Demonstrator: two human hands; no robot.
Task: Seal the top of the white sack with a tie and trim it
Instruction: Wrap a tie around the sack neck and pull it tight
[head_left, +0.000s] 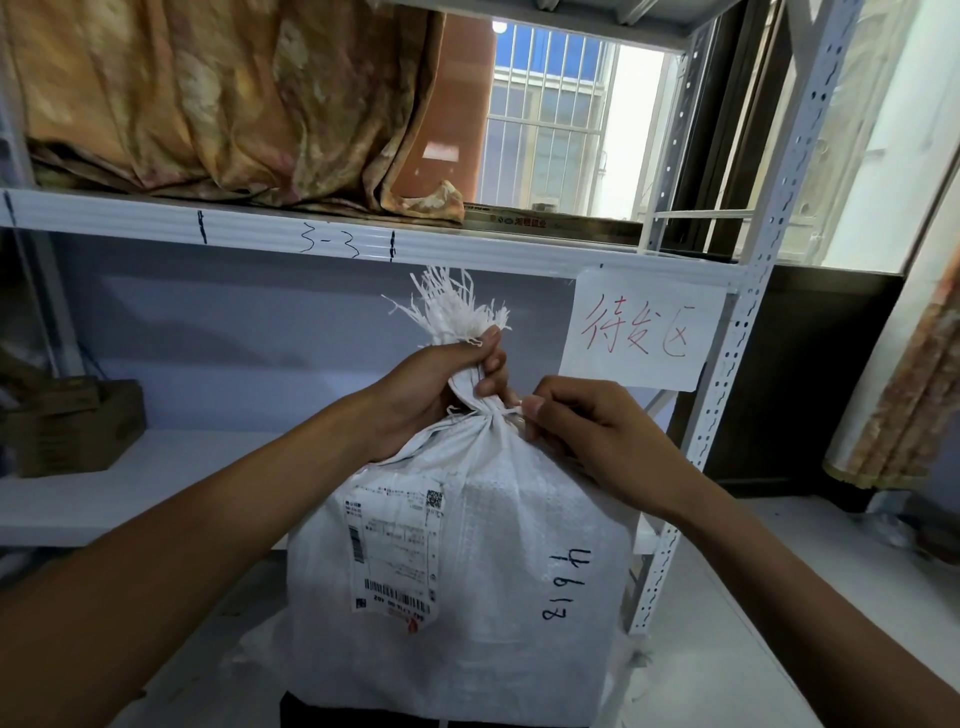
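A white woven sack (493, 545) stands upright in front of me, with a shipping label on its left face and "4613" written in black on its right. Its top is gathered into a neck with frayed white strands (447, 306) sticking up. My left hand (441, 389) is closed around the gathered neck just above the cinch. A thin white tie (498, 413) wraps the neck. My right hand (576, 431) pinches the tie's end at the right side of the neck.
A white metal shelf rack (311, 244) stands behind the sack, marked "3-3", with a paper sign in red writing (641, 332) taped to it. Patterned cloth (208, 104) lies on the upper shelf. A wooden box (72, 426) sits on the lower shelf at left.
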